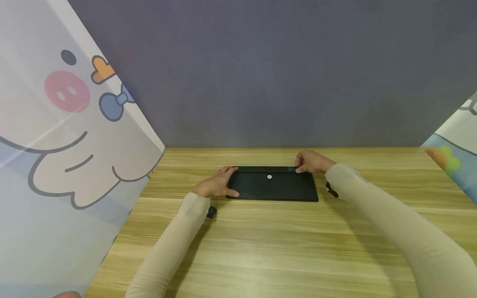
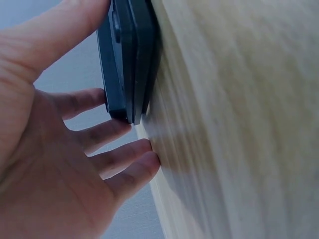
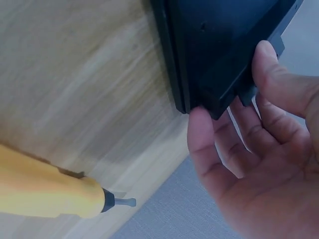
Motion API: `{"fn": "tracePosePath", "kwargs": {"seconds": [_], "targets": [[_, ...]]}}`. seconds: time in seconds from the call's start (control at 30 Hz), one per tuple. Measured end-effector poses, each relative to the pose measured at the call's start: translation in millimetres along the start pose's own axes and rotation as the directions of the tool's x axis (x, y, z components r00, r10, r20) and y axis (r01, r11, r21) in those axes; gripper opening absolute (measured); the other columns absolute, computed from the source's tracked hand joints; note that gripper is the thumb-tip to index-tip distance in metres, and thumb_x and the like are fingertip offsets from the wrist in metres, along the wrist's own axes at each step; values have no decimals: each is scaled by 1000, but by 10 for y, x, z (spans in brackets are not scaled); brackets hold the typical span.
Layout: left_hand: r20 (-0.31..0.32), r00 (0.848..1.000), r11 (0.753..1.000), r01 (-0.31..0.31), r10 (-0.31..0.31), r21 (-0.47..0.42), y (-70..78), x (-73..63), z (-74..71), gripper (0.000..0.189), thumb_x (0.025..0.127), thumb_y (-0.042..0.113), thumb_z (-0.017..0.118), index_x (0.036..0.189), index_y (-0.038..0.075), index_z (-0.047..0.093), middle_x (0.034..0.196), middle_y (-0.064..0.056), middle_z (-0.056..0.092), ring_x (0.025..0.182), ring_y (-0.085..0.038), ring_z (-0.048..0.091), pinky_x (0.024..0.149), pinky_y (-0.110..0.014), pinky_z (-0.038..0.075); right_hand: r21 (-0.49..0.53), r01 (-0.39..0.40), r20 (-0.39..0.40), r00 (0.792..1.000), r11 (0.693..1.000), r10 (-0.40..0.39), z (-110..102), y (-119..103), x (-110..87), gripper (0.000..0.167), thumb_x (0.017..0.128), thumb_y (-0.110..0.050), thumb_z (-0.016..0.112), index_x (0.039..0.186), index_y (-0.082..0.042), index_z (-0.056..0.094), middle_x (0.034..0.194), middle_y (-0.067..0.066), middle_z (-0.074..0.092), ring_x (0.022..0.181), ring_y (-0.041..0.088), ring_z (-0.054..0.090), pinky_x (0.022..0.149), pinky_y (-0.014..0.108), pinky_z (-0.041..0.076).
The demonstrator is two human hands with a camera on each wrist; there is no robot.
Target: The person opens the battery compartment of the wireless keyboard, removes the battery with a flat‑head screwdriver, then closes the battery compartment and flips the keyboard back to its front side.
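A flat black keyboard lies on the wooden table, its smooth underside up, with a white round sticker on it. Along its far edge runs a raised bar. My left hand holds the left end, thumb at the near edge and fingertips at the far corner; its other fingers extend loosely in the left wrist view. At the far right corner my right hand pinches the raised edge. In the right wrist view the thumb presses on top, with fingers curled beneath the edge.
A yellow screwdriver with a short metal tip lies on the table beside the keyboard; I cannot make it out in the head view. Behind the table stands a grey wall. A cartoon-printed sheet borders the left side.
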State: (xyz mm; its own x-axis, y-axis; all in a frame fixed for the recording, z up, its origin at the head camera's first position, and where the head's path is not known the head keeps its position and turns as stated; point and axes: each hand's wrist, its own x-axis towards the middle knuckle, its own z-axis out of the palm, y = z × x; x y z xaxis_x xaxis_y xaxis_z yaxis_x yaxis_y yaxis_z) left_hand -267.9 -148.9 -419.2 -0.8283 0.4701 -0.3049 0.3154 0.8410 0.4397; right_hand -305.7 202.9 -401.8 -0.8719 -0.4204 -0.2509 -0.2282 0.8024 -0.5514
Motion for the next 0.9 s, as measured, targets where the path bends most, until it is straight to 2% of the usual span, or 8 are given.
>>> {"fn": "tracePosePath", "kwargs": {"seconds": [0.2, 0.3, 0.43, 0.5, 0.6, 0.9], "targets": [[7, 1000, 1000, 4, -4, -3, -20, -7, 15, 95, 81, 40, 74, 153, 20, 15, 156, -10, 8, 141, -30, 10, 103, -51, 30, -42, 36, -42, 998, 998, -38, 38, 24, -3, 8, 87, -8, 69, 87, -4, 63, 93, 8, 61, 84, 25, 58, 68, 37, 46], [12, 1000, 1000, 7, -7, -1, -24, -12, 22, 95, 81, 40, 74, 153, 21, 15, 156, -10, 8, 141, -30, 10, 103, -51, 30, -50, 53, -56, 997, 997, -56, 29, 18, -19, 8, 90, -10, 66, 85, -4, 63, 88, 7, 62, 77, 22, 56, 66, 37, 44], [12, 1000, 1000, 11, -11, -3, -25, -15, 20, 95, 81, 39, 74, 153, 22, 14, 156, -9, 7, 141, -29, 10, 103, -50, 30, -28, 76, -142, 987, 997, -79, 3, -8, -7, 9, 90, -10, 65, 84, -4, 64, 80, 7, 63, 68, 21, 51, 65, 37, 42], [13, 1000, 1000, 13, -13, -7, -22, -11, 18, 95, 81, 39, 74, 153, 22, 14, 156, -8, 7, 141, -29, 9, 104, -50, 29, -8, 78, -188, 979, 997, -78, -5, -9, 21, 9, 90, -9, 65, 84, -2, 64, 80, 8, 64, 69, 22, 53, 66, 38, 42], [16, 1000, 1000, 17, -17, 4, -20, -1, 14, 95, 81, 40, 73, 153, 23, 13, 156, -8, 6, 141, -28, 8, 104, -49, 28, 10, 61, -213, 975, 998, -58, -6, 4, 82, 10, 90, -8, 65, 83, -1, 64, 82, 9, 65, 70, 23, 54, 65, 38, 41], [31, 999, 1000, 24, -24, 6, -1, 9, -5, 96, 82, 39, 73, 153, 24, 12, 157, -9, 5, 142, -29, 6, 105, -50, 26, -18, -31, -204, 979, 999, 26, 19, 135, 291, 11, 88, -11, 69, 79, -5, 65, 79, 7, 63, 70, 23, 52, 68, 40, 43]]}}
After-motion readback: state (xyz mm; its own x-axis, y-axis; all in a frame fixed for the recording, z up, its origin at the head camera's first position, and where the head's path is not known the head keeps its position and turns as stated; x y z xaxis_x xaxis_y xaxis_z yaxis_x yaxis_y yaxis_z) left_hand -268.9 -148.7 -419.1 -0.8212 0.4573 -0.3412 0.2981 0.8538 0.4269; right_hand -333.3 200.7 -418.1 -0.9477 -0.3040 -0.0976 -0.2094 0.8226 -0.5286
